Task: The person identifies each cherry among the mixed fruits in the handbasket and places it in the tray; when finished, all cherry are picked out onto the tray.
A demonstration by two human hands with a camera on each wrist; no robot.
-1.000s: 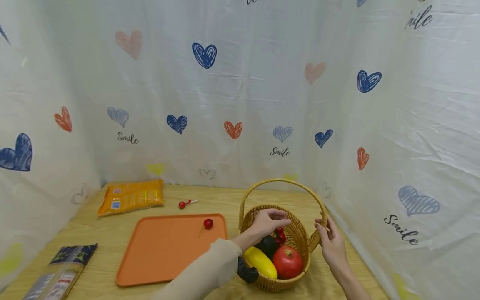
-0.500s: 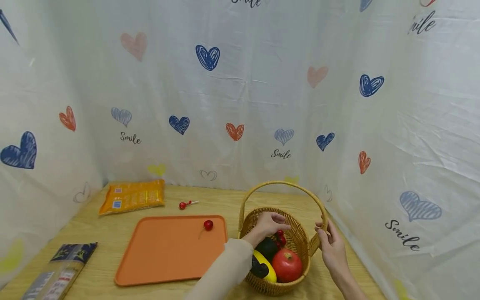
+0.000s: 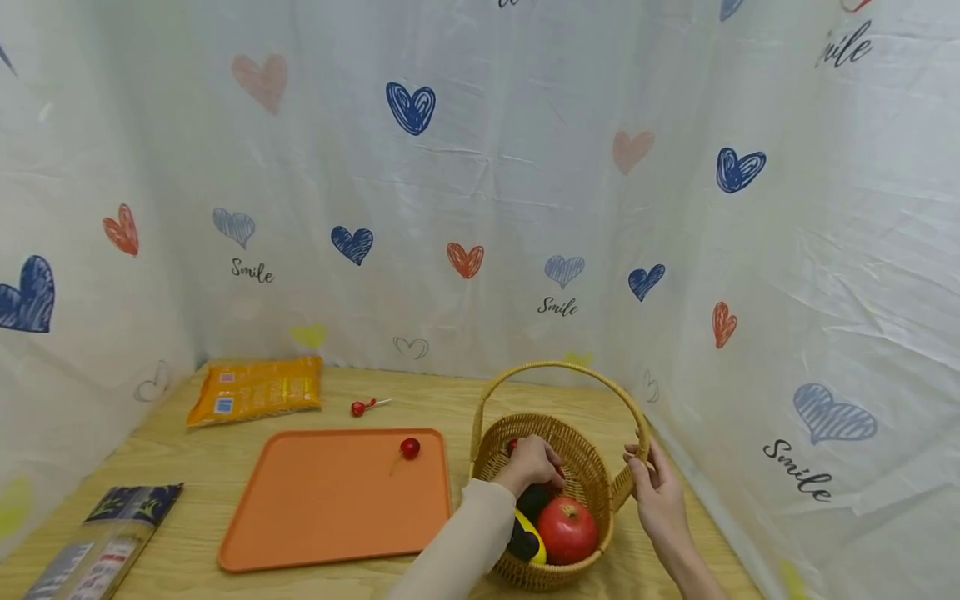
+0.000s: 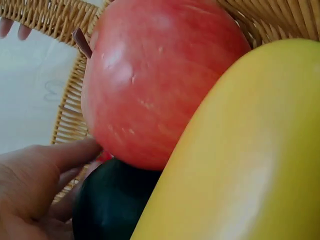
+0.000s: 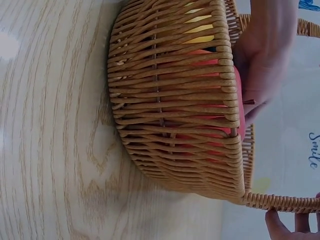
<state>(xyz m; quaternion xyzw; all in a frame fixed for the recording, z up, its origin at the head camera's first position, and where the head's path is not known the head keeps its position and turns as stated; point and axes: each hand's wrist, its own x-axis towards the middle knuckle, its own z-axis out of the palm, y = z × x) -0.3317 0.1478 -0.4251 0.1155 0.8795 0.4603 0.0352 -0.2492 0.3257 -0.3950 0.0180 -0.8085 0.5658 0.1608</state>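
Note:
A wicker basket (image 3: 551, 577) holds a large red apple (image 3: 568, 533), a smooth yellow oblong fruit (image 4: 235, 150) and a dark green rounded fruit (image 4: 117, 200). My left hand (image 3: 532, 461) is down inside it, fingers bent behind the dark fruit. A small red cherry-like fruit (image 4: 104, 156) shows at a fingertip in the left wrist view; whether the fingers pinch it is hidden. Another small red fruit (image 3: 512, 447) peeks out left of that hand. At the basket's right side my right hand (image 3: 662, 500) grips the arched handle (image 3: 555, 364) between thumb and fingers.
An orange tray (image 3: 337, 500) lies left of the basket with a cherry (image 3: 410, 448) on it. Behind are a small red ball on a white stick (image 3: 360, 408) and an orange packet (image 3: 255, 392). A clear-and-blue packet (image 3: 105, 542) lies front left. Printed curtains (image 3: 487, 183) enclose the table.
My left hand has dropped lower into the basket, its fingers bending down over the small red fruits. The right hand keeps its grip on the handle.

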